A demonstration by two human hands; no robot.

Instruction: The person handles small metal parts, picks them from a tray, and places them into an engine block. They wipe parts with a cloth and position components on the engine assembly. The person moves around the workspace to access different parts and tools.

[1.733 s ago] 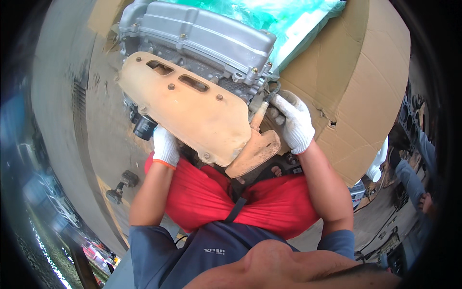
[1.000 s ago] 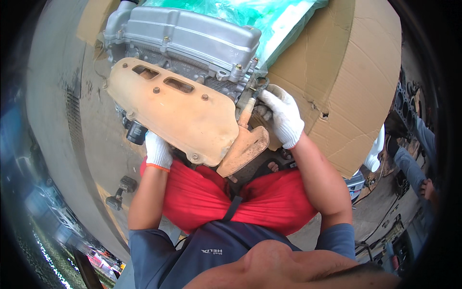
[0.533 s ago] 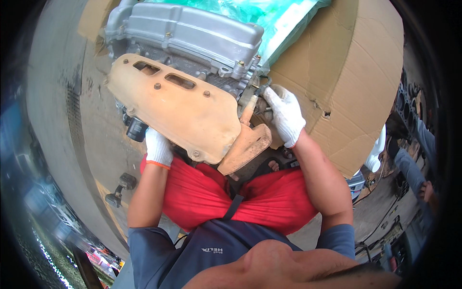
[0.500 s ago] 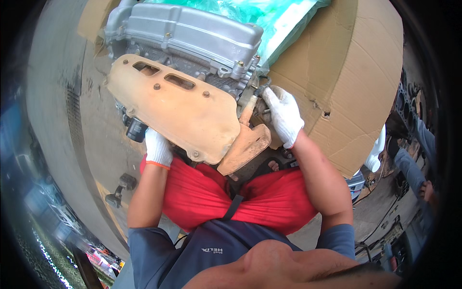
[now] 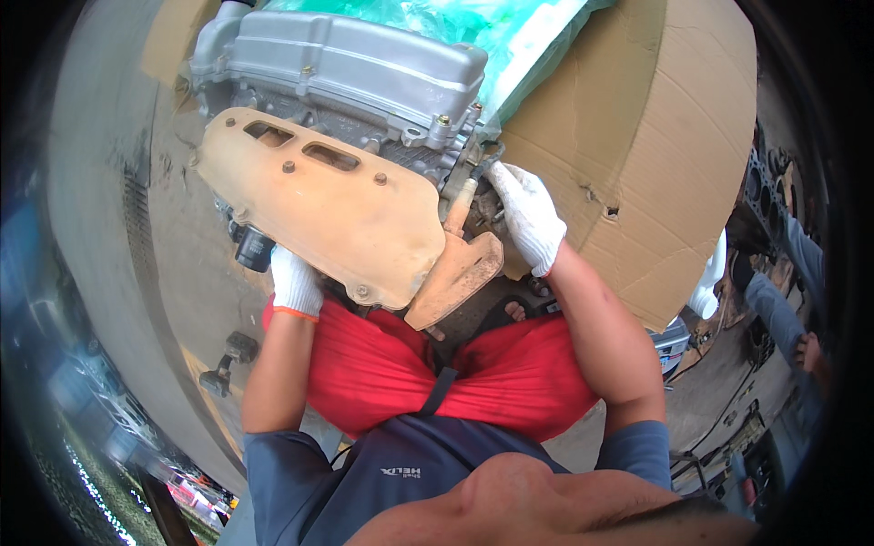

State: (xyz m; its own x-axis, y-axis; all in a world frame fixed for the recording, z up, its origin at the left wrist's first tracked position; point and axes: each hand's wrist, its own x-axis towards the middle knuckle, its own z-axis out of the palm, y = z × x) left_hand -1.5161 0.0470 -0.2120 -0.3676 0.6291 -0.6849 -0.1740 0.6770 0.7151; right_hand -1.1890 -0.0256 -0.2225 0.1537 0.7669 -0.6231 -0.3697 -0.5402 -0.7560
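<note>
Below, the left hand (image 5: 296, 280) grips the engine's (image 5: 350, 77) underside beneath a rusty shield (image 5: 328, 205). The right hand (image 5: 528, 217) clasps the engine's end, beside cardboard (image 5: 665, 136).

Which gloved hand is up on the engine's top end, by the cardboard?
The right hand, gripping beside the tan heat shield. The left hand is lower, under the shield's edge.

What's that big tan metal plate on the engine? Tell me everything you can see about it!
The tan plate is a curved, rusty-looking metal shield bolted on the silver engine. It has two long slots near its top and several small bolts. It slants down to the right, ending by a rusty bracket. The left hand, in a white glove, touches its lower edge.
</note>
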